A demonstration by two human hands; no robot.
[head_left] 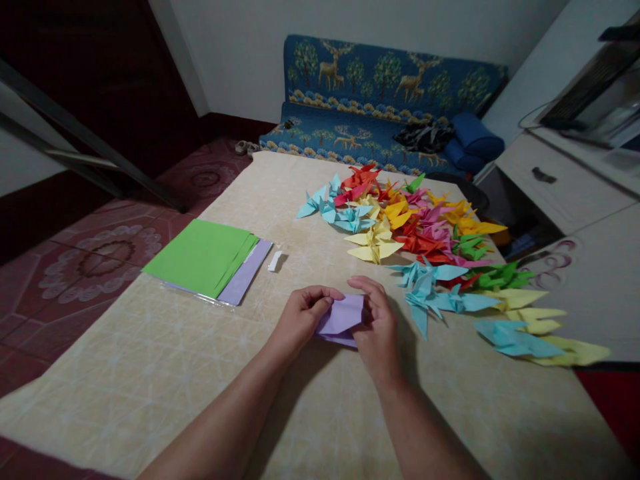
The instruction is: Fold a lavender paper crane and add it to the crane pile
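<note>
A partly folded sheet of purple origami paper [343, 315] is held between my two hands, just above the table. My left hand [307, 312] pinches its left edge between thumb and fingers. On the other side, my right hand [379, 321] grips the right edge, with the fingers curled behind it and partly hidden. One flap of the paper lies over another, with a gap showing at the lower side. To the right lies a spread of folded paper cranes [423, 230] in blue, yellow, red, orange, pink and green.
Green paper sheets [200, 253] lie over purple sheets [247, 273] and a clear plastic wrapper at the left of the table [150, 373]. A small white piece [275, 261] sits beside them. Behind stand a blue sofa [340, 127] and, at right, a white cabinet [565, 177].
</note>
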